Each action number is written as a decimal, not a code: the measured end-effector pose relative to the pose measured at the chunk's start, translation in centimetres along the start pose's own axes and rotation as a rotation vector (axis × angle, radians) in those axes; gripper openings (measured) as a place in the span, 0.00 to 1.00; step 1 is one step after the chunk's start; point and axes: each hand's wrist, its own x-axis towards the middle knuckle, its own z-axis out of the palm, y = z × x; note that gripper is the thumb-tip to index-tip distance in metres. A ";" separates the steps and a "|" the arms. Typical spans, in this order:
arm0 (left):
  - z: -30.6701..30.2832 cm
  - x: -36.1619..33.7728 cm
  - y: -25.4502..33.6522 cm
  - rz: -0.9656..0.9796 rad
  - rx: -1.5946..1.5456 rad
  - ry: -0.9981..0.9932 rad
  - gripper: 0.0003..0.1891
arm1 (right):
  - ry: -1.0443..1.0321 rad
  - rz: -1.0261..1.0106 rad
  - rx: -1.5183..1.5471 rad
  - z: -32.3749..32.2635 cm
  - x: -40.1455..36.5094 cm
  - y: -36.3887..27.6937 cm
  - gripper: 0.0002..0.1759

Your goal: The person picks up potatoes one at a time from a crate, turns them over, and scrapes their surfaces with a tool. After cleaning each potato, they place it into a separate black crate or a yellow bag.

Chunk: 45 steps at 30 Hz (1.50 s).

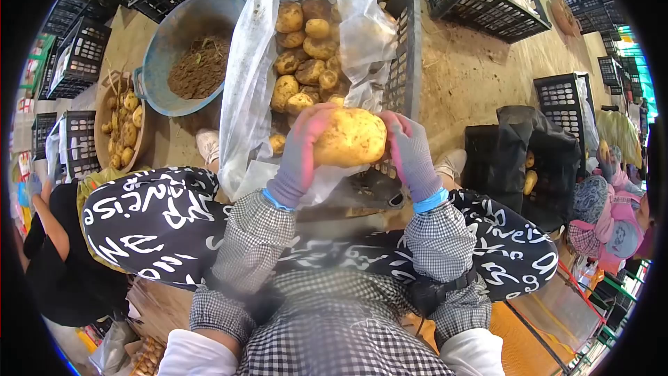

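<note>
1. Black crate [411,49], running from the large potato towards 12 o'clock. Its right wall stands at 1 o'clock; knuckles or tuber lowered too far that way could strike the hard lattice.
2. Pale plastic liner [245,73], draped loosely inside and over the crate. Its folds at 1 o'clock partly cover the contents, and its near edge lies at 6 o'clock beneath the hands; a finger catching there might drag the sheet inward.
3. Blue tub [165,35], at 10 o'clock, holding soil [198,73]. A tuber rolling off on that side could end up in the dirt.
4. Left hand [299,150] and right hand [413,153], both gloved, clamped on the large potato from 9 and 3 o'clock. Smooth skin against fabric may slip should either side slacken.
5. Large potato [351,138], held above the near end of the crate. A drop from here could bruise it and those below.
6. Smaller potatoes [309,69], heaped at 11 to 12 o'clock. Being rounded and loosely piled, they could shift or roll under a sudden impact.
</note>
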 end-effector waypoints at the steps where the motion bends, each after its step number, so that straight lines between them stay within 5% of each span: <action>1: 0.3 0.0 0.1 0.043 0.035 0.007 0.21 | 0.002 0.022 0.068 -0.2 0.1 0.2 0.25; 6: 1.4 -0.6 1.6 0.296 0.384 -0.049 0.23 | 0.008 -0.157 -0.168 -0.3 -0.6 -1.4 0.20; 8: 0.9 -0.3 0.9 0.142 0.094 -0.046 0.23 | 0.017 -0.180 -0.327 -0.3 -0.5 -1.1 0.19; 11: 0.1 0.5 1.8 -0.296 -0.341 -0.056 0.26 | 0.038 0.032 0.128 0.2 -0.4 -1.8 0.18; 12: -1.0 0.8 1.1 -0.330 -0.265 -0.083 0.28 | -0.032 -0.316 -0.095 0.1 -0.3 -1.4 0.26; 15: -5.5 2.5 -4.0 -0.187 0.221 -0.168 0.34 | -0.265 -0.323 0.132 0.4 -0.9 -2.3 0.41; 18: -1.7 0.8 -1.6 -0.149 0.270 -0.119 0.38 | -0.316 -0.259 0.173 -0.4 -0.6 -2.2 0.51; 21: 1.5 -0.2 1.7 -0.127 0.480 -0.045 0.36 | -0.248 0.075 0.167 -0.7 -0.8 -2.9 0.52; 27: 0.0 -0.3 -0.4 -0.204 0.317 -0.024 0.34 | -0.053 -0.553 -0.265 1.3 -0.7 -1.2 0.38; 30: 0.2 0.0 -1.6 -0.287 0.307 0.040 0.34 | -0.026 -0.580 -0.282 1.3 -0.1 0.2 0.28; 33: 0.9 -0.1 -1.1 -0.423 0.310 0.051 0.35 | -0.006 -0.163 0.204 1.1 -0.2 0.3 0.23; 37: 0.5 0.1 0.5 -0.530 0.161 -0.026 0.34 | -0.009 -0.263 0.201 0.2 0.0 0.7 0.29; 39: 1.2 -0.2 0.1 -0.221 0.482 -0.012 0.35 | -0.015 -0.374 0.147 0.0 0.4 1.5 0.32; 42: 0.7 0.1 -0.8 0.098 0.742 -0.075 0.38 | -0.052 -0.281 0.136 -0.6 -0.5 0.2 0.34; 45: 1.5 -0.6 0.4 0.037 0.496 -0.127 0.36 | -0.038 -0.252 0.124 -0.6 -0.5 0.2 0.34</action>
